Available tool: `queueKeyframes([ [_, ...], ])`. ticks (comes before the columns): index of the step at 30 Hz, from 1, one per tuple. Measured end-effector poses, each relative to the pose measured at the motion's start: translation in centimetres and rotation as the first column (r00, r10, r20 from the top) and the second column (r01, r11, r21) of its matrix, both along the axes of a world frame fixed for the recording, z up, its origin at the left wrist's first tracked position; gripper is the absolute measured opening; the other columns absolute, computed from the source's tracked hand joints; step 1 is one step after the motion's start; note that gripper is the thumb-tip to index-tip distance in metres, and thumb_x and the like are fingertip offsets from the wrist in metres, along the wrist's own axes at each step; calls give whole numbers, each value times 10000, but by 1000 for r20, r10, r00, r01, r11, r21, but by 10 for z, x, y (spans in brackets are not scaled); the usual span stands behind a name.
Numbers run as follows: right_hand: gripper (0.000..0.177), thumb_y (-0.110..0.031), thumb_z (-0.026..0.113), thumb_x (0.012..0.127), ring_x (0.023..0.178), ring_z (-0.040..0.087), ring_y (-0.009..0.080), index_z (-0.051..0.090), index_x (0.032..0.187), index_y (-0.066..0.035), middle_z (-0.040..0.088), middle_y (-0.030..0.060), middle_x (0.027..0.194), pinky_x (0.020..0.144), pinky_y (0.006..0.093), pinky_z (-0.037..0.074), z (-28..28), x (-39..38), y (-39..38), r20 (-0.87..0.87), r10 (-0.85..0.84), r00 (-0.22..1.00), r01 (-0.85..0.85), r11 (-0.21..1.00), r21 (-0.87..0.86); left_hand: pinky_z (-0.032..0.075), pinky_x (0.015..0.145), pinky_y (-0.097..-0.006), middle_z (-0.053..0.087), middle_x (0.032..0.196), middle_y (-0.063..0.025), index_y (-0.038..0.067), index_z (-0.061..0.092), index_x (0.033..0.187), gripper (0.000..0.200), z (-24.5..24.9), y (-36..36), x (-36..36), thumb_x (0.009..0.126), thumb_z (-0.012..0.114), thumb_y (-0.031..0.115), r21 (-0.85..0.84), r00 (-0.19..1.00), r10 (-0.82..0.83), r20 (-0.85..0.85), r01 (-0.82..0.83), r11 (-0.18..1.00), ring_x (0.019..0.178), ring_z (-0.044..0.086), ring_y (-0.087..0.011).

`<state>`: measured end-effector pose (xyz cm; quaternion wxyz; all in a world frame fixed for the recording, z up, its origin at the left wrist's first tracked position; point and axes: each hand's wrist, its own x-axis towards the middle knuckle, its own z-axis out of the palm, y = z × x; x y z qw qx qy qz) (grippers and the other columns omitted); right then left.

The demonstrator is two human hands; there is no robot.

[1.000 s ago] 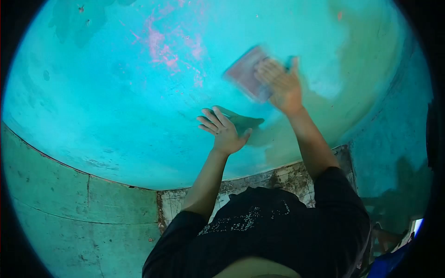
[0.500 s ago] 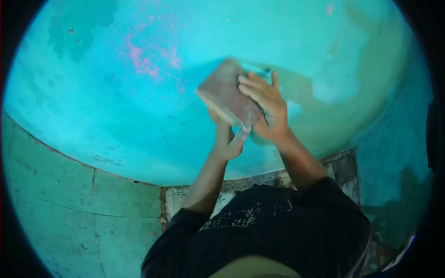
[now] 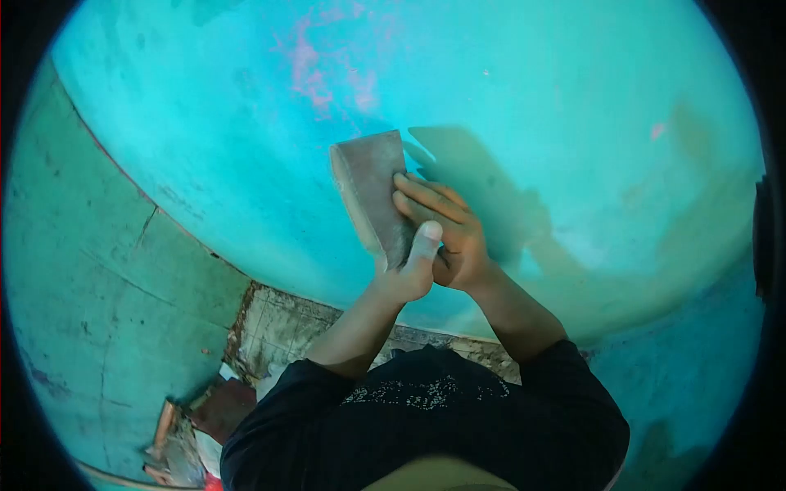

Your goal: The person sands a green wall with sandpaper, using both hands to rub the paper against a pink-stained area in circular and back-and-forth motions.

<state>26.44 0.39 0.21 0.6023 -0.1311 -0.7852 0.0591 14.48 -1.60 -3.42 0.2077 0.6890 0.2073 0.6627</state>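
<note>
A brown piece of sandpaper (image 3: 375, 184) with a pale, cream-coloured edge is held up in front of the turquoise wall (image 3: 270, 188). My left hand (image 3: 409, 277) grips its lower end from below, thumb pointing up along the right side. The left fingers are mostly hidden behind the sheet. On the right edge, my right hand (image 3: 452, 229) is closed on the sandpaper, its long fingers lying together against the brown face. Both hands nearly touch near the left thumb.
Pink worn marks (image 3: 315, 69) show on the wall. A green surface (image 3: 98, 270) runs along the left. Dirty pale tiles (image 3: 274, 323) lie below the wall, and a pile of odds and ends (image 3: 184, 442) sits at the lower left.
The view has turned, so the lower-left pile now shows. The sandpaper is more upright and looks narrower. My right fingers have drawn closer together, and my left thumb now stands up beside the sheet.
</note>
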Motion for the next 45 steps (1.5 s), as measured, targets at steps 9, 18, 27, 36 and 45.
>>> queueKeyframes([
  [9, 334, -56, 691, 780, 1075, 648, 285, 709, 1113, -79, 686, 83, 1200, 887, 393, 528, 44, -3, 31, 270, 58, 961, -96, 987, 130, 379, 1076, -393, 501, 1372, -136, -16, 394, 1419, 527, -37, 20, -52, 1046, 425, 355, -306, 743, 217, 634, -16, 952, 1287, 463, -233],
  [18, 152, -14, 615, 756, 660, 648, 241, 702, 874, -52, 662, 84, 851, 610, 334, 535, 20, -16, 65, -183, -91, 979, 146, 936, 320, 226, 1169, -550, 314, 1548, -288, -77, 304, 1495, 543, 76, 76, -86, 975, 441, -5, 529, 377, 910, 170, -814, 238, 1456, 271, -435],
  [27, 152, -14, 616, 719, 629, 616, 197, 686, 838, -76, 604, 37, 767, 535, 316, 489, 17, -14, 64, -207, -184, 961, 249, 901, 356, 155, 1153, -644, 390, 1514, -259, 52, 453, 1446, 561, 20, 96, -103, 907, 535, 184, 648, 441, 771, -460, -427, 631, 1404, 366, -471],
  [36, 82, -47, 624, 736, 621, 588, 197, 656, 806, -76, 575, 31, 746, 523, 318, 469, 11, -12, 62, -174, -313, 934, 356, 866, 351, 138, 1180, -626, 379, 1565, -106, 128, 424, 1493, 634, 92, 107, -144, 908, 565, 327, 789, 284, 765, -578, -43, 612, 1468, 299, -369],
  [45, 115, -48, 597, 720, 599, 559, 200, 676, 802, -64, 579, 25, 735, 531, 320, 431, 8, -19, 67, -200, -390, 899, 438, 805, 401, 254, 1194, -483, 496, 1486, -1, 169, 511, 1431, 547, 96, 105, -159, 893, 566, 253, 793, 174, 774, -609, 147, 591, 1401, 430, -189],
])
